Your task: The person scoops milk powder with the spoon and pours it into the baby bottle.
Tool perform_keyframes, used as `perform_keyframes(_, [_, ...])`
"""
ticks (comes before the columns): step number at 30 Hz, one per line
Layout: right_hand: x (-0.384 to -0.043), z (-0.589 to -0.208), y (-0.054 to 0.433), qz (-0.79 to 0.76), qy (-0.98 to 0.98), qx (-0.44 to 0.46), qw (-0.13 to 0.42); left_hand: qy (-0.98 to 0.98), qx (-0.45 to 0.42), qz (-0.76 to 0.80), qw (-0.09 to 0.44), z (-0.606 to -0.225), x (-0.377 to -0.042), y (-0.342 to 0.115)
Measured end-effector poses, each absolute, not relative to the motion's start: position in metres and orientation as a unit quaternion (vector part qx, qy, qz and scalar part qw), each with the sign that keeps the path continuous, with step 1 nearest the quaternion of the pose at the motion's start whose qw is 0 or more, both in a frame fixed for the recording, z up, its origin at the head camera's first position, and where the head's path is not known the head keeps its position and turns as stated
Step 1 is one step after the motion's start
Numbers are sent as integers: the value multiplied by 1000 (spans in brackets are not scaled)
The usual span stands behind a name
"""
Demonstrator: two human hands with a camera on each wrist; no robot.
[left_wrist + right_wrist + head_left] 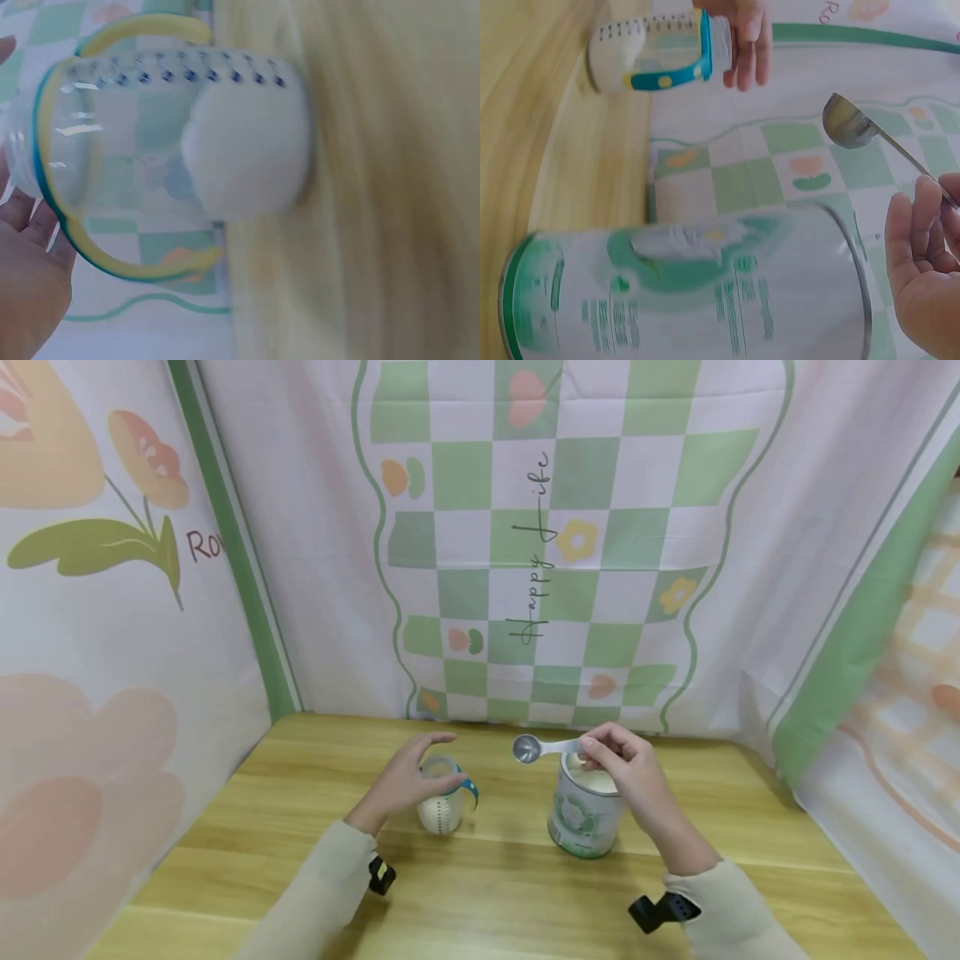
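A clear baby bottle (441, 817) with teal-and-yellow handles (660, 79) stands uncapped and upright on the table. White powder (251, 150) fills roughly its lower half. Around the bottle's neck, my left hand (401, 783) is held with thumb and fingers spread apart; whether it touches the bottle I cannot tell. My right hand (633, 777) pinches the handle of a metal measuring spoon (527, 748), with the bowl pointing left toward the bottle. The bowl looks bare. Below that hand stands an open milk powder can (577, 818), pale powder showing inside its rim.
The wooden table (495, 902) runs back to a curtain (525, 543) with green checks. More printed cloth (90, 635) hangs along the left side and the right. Black wrist cameras (663, 912) sit on both sleeves.
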State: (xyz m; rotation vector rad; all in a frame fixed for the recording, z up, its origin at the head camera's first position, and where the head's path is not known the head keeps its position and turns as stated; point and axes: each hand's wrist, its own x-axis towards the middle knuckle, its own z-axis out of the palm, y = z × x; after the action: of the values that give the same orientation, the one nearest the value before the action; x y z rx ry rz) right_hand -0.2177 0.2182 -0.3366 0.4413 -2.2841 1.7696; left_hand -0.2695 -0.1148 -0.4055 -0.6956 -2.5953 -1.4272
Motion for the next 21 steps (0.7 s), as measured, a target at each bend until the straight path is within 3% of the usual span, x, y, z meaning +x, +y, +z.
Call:
perform_keyframes(8, [-217,-336,242,580,-789,138,150,-835,-314,-440,100,-389,-271,-99])
perform_keyframes(21, [-210,-342,273,466,-849,116,221,-802,-352,-477,69,-376,-262,-59])
